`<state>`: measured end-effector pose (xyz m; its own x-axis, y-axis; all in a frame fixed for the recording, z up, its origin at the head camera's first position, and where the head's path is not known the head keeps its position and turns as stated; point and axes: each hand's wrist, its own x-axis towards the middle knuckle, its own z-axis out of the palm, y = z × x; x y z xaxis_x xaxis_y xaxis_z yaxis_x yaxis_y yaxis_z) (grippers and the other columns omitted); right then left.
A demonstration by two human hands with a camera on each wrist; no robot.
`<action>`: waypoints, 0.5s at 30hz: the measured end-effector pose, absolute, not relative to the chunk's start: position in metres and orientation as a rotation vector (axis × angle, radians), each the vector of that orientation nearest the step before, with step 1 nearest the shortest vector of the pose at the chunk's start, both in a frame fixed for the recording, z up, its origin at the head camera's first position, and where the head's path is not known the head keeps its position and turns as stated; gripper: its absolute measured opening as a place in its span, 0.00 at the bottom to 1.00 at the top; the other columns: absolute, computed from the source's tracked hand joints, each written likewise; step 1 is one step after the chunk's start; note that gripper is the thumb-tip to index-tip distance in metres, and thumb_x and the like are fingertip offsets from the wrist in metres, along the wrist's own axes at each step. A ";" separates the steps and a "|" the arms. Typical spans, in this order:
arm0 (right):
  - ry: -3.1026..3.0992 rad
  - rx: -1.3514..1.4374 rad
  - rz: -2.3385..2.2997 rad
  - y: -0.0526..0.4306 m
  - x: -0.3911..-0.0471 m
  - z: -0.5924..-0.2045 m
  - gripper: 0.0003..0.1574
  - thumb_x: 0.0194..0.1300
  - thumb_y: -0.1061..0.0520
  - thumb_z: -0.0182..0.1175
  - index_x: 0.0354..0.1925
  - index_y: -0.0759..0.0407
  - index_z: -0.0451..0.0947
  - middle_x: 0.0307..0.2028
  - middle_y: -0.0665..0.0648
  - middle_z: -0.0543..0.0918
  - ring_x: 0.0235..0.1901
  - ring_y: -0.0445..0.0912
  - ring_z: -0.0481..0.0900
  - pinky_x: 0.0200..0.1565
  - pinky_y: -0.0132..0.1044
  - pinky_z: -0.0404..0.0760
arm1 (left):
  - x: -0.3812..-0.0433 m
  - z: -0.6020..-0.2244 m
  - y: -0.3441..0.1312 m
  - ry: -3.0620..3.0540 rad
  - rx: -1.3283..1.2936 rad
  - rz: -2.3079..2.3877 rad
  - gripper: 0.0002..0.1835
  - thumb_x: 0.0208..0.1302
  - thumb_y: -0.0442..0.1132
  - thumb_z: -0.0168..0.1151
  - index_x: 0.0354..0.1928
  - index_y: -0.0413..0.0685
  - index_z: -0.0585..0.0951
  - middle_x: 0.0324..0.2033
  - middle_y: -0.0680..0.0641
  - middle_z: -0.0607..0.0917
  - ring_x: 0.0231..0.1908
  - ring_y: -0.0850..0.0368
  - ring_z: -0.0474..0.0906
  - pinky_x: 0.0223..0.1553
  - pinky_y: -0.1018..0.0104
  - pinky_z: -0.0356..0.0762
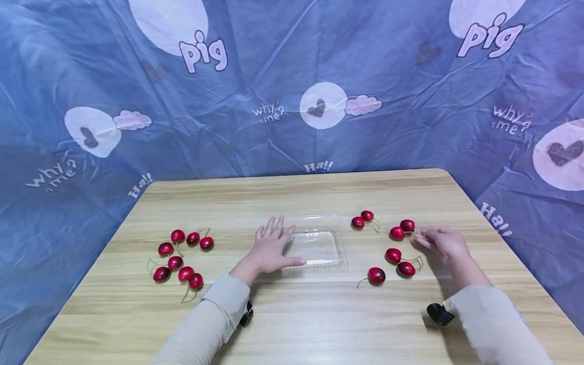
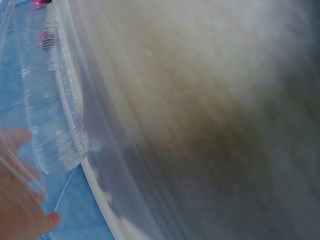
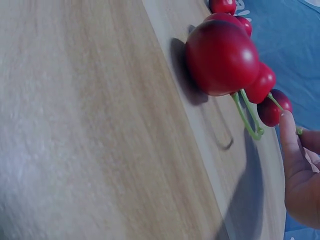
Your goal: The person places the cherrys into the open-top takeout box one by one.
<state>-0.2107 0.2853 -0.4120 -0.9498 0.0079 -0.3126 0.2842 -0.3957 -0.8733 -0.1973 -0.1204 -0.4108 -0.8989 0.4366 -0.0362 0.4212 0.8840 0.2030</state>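
I have a wood-grain surface with a clear plastic tray around its middle, nearer the far edge. I'd expect the tray to be light, flexible and quick to slide, so I'd steady it by the rim. The left hand lies over the tray's left side, fingers spread and clasping nothing. Toward the surface's right edge, the right hand has its grip together, pinching the stems of a cherry pair; I can't tell whether that fruit bears on the surface. Five more cherries lie between that hand and the tray, eight others toward the left edge. The glossy fruit should be light, slippery and apt to roll; I'd hold the thin stems where they meet.
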 end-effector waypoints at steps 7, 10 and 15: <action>1.631 0.389 -2.500 0.286 -0.206 -0.408 0.20 0.59 0.74 0.44 0.20 0.60 0.77 0.21 0.57 0.80 0.24 0.46 0.80 0.34 0.32 0.77 | -0.197 -0.411 -0.120 2.968 0.674 0.293 0.53 0.40 0.79 0.37 0.65 0.53 0.52 0.64 0.40 0.38 0.62 0.41 0.33 0.56 0.42 0.37; 1.589 0.345 -2.550 0.286 -0.206 -0.406 0.19 0.57 0.75 0.45 0.21 0.61 0.78 0.22 0.58 0.80 0.24 0.46 0.80 0.34 0.32 0.77 | -0.197 -0.411 -0.120 2.964 0.674 0.300 0.53 0.40 0.78 0.38 0.65 0.52 0.52 0.64 0.40 0.38 0.62 0.41 0.32 0.56 0.42 0.37; 1.626 0.339 -2.570 0.287 -0.208 -0.408 0.13 0.56 0.73 0.51 0.22 0.63 0.78 0.23 0.58 0.80 0.25 0.46 0.80 0.34 0.32 0.77 | -0.197 -0.411 -0.120 2.965 0.673 0.293 0.52 0.41 0.78 0.39 0.65 0.53 0.52 0.64 0.41 0.37 0.62 0.41 0.32 0.57 0.43 0.37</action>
